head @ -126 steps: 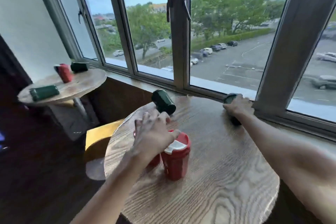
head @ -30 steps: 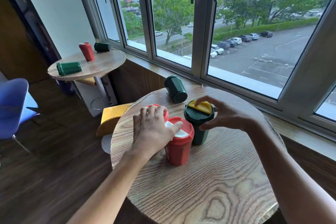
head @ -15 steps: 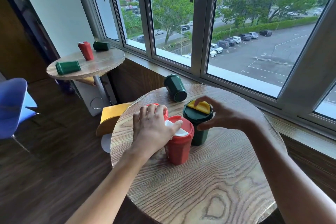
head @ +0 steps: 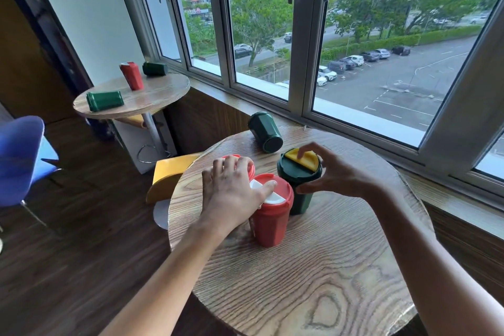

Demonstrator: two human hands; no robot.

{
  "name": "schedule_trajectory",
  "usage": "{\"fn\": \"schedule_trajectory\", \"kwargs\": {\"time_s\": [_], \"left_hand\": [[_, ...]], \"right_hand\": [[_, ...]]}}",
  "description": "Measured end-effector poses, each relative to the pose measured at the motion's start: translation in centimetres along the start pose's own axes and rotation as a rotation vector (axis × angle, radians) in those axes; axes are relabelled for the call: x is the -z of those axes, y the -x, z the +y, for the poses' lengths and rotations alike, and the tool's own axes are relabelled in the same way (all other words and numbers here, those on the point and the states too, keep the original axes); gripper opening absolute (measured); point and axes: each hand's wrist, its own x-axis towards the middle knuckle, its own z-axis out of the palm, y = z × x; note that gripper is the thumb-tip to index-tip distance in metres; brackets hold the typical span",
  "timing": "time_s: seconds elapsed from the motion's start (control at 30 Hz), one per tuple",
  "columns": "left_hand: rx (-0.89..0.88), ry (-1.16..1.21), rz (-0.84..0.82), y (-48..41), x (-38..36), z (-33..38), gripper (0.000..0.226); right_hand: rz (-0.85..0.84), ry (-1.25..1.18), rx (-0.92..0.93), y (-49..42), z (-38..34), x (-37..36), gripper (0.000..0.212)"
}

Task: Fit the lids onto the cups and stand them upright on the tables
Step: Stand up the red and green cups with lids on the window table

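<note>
On the near round wooden table (head: 313, 267) a red cup (head: 270, 224) with a red and white lid stands upright. My left hand (head: 231, 188) lies over a second red cup (head: 252, 168) behind it, thumb touching the front cup's lid. A dark green cup (head: 301, 200) with a green and yellow lid stands beside them; my right hand (head: 330, 172) grips its lid, forefinger on the yellow flap. Another green cup (head: 266, 131) lies on its side near the window.
A smaller round table (head: 152, 95) at the back left bears an upright red cup (head: 132, 75) and two green cups (head: 105, 101) lying down. A blue chair (head: 21, 158) stands at the left, a yellow seat (head: 169, 172) beside the near table. Window frames run along the far side.
Since 4.2 s ago the right hand has brought a green cup from the window side and stood it by the red cups. Over the last second both hands barely moved.
</note>
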Motion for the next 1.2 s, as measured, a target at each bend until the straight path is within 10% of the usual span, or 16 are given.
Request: {"fn": "schedule_trajectory", "kwargs": {"time_s": [0.83, 1.2], "left_hand": [[0.022, 0.042, -0.014, -0.3, 0.0, -0.1, 0.057], [0.051, 0.365, 0.092, -6.6, 3.0, -2.1, 0.045]], "right_hand": [[-0.085, -0.069, -0.078, 0.7, -1.0, 0.9, 0.052], [0.366, 0.058, -0.006, -1.7, -2.6, 1.5, 0.020]]}}
